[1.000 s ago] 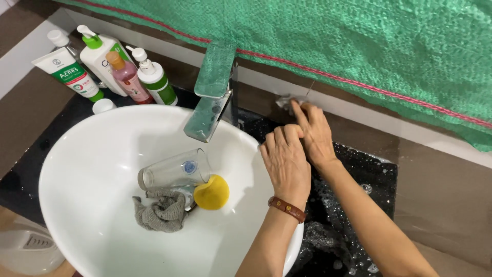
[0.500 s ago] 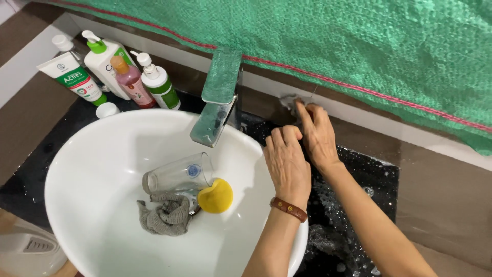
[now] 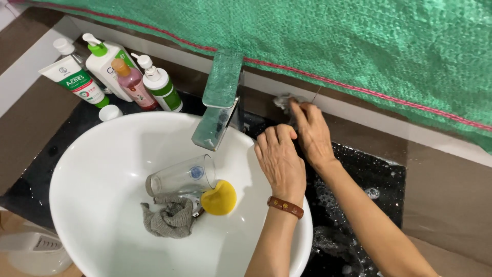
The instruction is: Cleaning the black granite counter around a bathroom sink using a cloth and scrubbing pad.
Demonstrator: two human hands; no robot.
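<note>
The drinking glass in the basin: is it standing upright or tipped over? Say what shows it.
Tipped over. The glass lies on its side in the white basin, resting against the yellow sponge and grey cloth.

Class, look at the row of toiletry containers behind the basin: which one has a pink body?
The pink bottle with the orange cap, standing between two white pump bottles; the others are white.

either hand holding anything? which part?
Right hand: fingers press a small crumpled grey scrap on the ledge; whether gripped cannot be told. Left hand rests on the white basin rim, holding nothing.
</note>
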